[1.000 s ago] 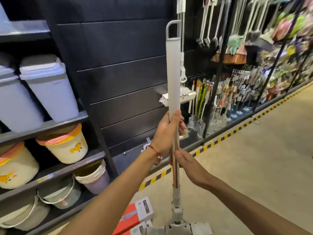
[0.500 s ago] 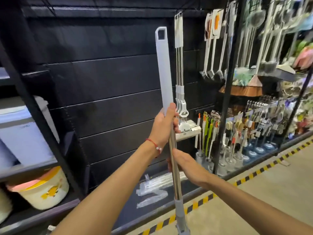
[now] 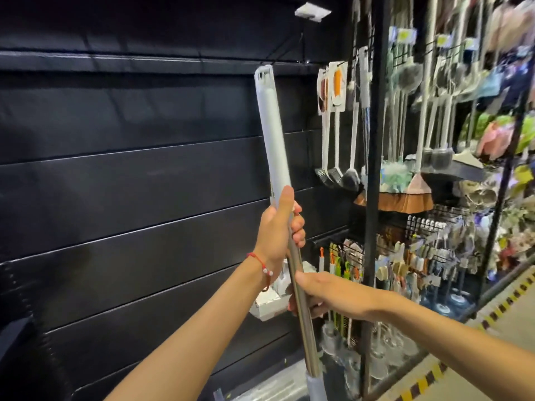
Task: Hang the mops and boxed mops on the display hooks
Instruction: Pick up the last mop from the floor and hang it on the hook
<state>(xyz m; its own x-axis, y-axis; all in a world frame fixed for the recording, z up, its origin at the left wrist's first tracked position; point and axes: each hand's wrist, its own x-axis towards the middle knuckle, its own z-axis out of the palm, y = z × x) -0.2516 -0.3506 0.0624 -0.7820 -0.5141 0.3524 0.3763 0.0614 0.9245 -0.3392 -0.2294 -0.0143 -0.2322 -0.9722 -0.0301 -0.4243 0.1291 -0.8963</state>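
- My left hand [image 3: 276,233] wraps the mop [image 3: 275,134] where its white grip meets the steel pole, with the thumb lying up the grip. My right hand [image 3: 327,290] curls round the pole just below.
- The mop stands nearly upright, tipped slightly left. Its loop [image 3: 263,73] is well above both hands, close to the dark wall [image 3: 144,169], and its head is out of view below.
- I can't make out the hook plainly, so the loop may miss it and slip.
- Holding so low, the long top could sway into the brushes [image 3: 335,111] hanging right of my hands.
- Against half a second ago, the mop is lifted higher, both holds are unchanged, and the bucket to my left is out of sight.
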